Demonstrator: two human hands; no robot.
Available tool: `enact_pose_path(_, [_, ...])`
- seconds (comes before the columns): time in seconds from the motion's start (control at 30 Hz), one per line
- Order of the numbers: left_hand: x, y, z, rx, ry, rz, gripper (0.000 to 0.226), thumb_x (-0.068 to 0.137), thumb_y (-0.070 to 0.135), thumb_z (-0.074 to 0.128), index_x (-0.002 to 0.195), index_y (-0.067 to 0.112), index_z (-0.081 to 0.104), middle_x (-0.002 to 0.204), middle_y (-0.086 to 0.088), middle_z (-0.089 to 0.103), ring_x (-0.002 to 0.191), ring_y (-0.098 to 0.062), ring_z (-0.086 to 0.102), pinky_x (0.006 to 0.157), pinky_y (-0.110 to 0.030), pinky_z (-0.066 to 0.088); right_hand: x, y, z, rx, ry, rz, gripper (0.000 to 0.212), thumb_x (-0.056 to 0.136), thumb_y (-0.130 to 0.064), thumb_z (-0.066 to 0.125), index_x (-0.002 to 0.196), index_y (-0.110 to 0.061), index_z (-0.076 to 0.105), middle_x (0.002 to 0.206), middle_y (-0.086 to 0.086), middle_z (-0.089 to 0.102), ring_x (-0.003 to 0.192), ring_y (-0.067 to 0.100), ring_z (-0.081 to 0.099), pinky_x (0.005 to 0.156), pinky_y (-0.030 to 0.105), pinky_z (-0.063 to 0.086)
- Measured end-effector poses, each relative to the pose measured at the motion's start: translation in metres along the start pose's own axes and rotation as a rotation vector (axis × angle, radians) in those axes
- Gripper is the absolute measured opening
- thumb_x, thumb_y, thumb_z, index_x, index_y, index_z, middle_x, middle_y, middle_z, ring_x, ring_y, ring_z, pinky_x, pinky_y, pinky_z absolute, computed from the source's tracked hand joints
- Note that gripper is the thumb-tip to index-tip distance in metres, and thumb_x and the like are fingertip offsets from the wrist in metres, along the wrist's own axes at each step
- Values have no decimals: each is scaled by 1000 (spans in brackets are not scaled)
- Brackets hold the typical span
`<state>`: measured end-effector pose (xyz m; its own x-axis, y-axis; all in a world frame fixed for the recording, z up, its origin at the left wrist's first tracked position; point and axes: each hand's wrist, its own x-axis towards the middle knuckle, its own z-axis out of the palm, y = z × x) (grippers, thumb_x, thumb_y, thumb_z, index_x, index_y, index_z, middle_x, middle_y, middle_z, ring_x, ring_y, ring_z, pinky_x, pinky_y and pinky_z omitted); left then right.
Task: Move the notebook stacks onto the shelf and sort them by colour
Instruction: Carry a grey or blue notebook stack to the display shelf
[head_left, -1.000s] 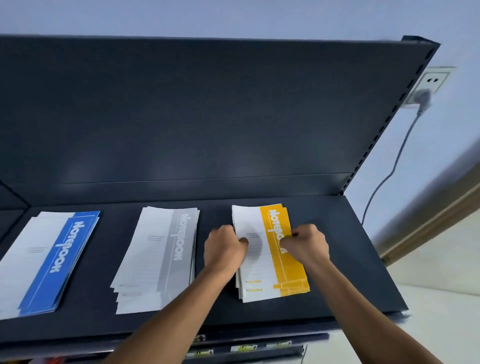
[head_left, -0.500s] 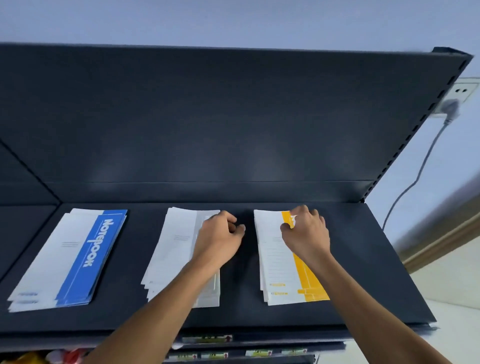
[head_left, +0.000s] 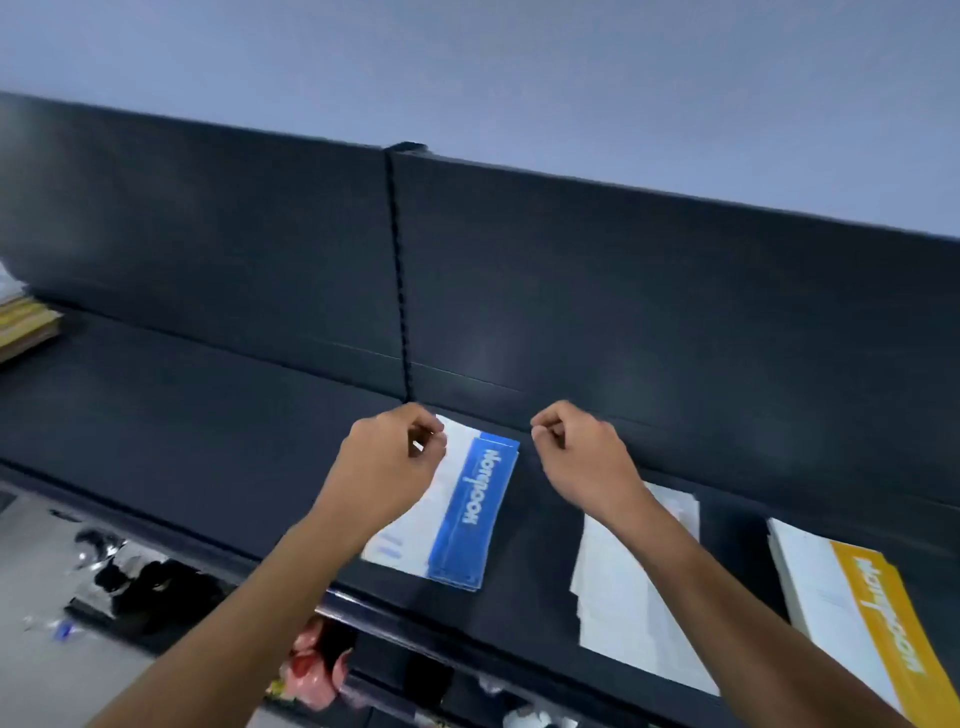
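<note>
Across the dark matte metal shelf, three flat paper notebook stacks in a row, each apart from the next. Leftmost of the three, white-and-blue notebook stack, flat near the shelf's front lip, blue band with "Notebook" lettering along its right side. Next to the right, pale white-grey notebook stack, partly hidden under the right forearm. Furthest right, white-and-yellow notebook stack, cut off by the frame edge.

Over the far left corner of the white-and-blue stack, left hand, grip curled with thumb close to fingers; pinching that corner or only touching it, cannot tell through the blur. Just beside the far right corner of the same stack, above bare shelf, right hand, grip closed into a loose fist with nothing in it.

Behind both hands, dark back panel, split by a slotted upright post, with pale blue-grey wall above. At the shelf's far left edge, blurred pile of yellowish sheets. Below the front lip, on a lower level, blurred red-pink packets.
</note>
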<state>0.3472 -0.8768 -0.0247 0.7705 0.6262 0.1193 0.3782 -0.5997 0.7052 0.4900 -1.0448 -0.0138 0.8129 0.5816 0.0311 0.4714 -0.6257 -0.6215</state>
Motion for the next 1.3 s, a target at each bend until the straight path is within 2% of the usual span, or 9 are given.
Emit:
enact_pose_path(0.1, [7,-62,-71,50,52,-38,5,95,32,63,95,33,68,85,19,69,78,6,62,62,-8,42,14,-76,49,17,-59,-85,17,102,-33,50,103,-26,66,98,-8,73,91,17,69,84,40,58])
enact_pose_path(0.23, [12,-139,-153,107,94,-116,11,96,35,61,101,29,68,90,17,67,84,-3,64,70,-23,52,22,-168,119,48,-136,-187,18,102,-38,51,107,-28,65,105,-11,71,100,15,67,91,39,56])
enact_pose_path(0.4, [9,-206,-221,158,98,-182,11,97,35,59,100,28,67,90,16,66,82,-4,63,70,-22,49,23,-246,181,32,-257,-267,21,103,-36,52,116,-25,64,107,-11,69,108,14,64,94,39,55])
enact_pose_path(0.5, [5,-233,-249,172,131,-200,10,97,35,59,100,29,67,89,17,65,84,-6,63,72,-23,49,31,-281,209,26,-297,-311,22,103,-35,52,118,-24,63,108,-12,67,111,14,60,97,38,53])
enact_pose_path(0.73, [-8,-288,-295,208,192,-303,8,97,33,61,98,27,66,84,16,63,86,-11,65,77,-27,53,45,-346,274,11,-387,-417,18,101,-30,54,116,-22,63,103,-9,68,102,13,62,86,31,53])
enact_pose_path(0.87, [-9,-319,-324,214,232,-347,12,97,32,61,101,23,68,85,14,65,84,-11,67,79,-31,57,58,-384,309,1,-416,-469,19,100,-30,56,116,-22,63,101,-9,69,101,14,64,92,35,54])
enact_pose_path(0.93, [-6,-335,-338,222,249,-364,15,97,32,60,103,22,69,88,12,68,84,-9,67,79,-30,57,66,-401,326,11,-434,-483,17,100,-30,57,115,-23,63,101,-9,68,99,14,64,89,35,55])
enact_pose_path(1.07, [12,-371,-364,230,261,-384,19,97,34,59,107,22,70,92,11,71,83,-4,67,80,-31,59,89,-433,362,41,-456,-506,13,100,-30,58,112,-25,62,98,-11,67,93,11,65,86,36,58])
enact_pose_path(1.3, [62,-422,-405,299,259,-390,18,97,31,59,108,22,70,93,8,71,86,-8,68,83,-37,61,142,-476,408,83,-460,-489,16,101,-29,57,115,-23,62,100,-11,67,96,10,65,83,33,57])
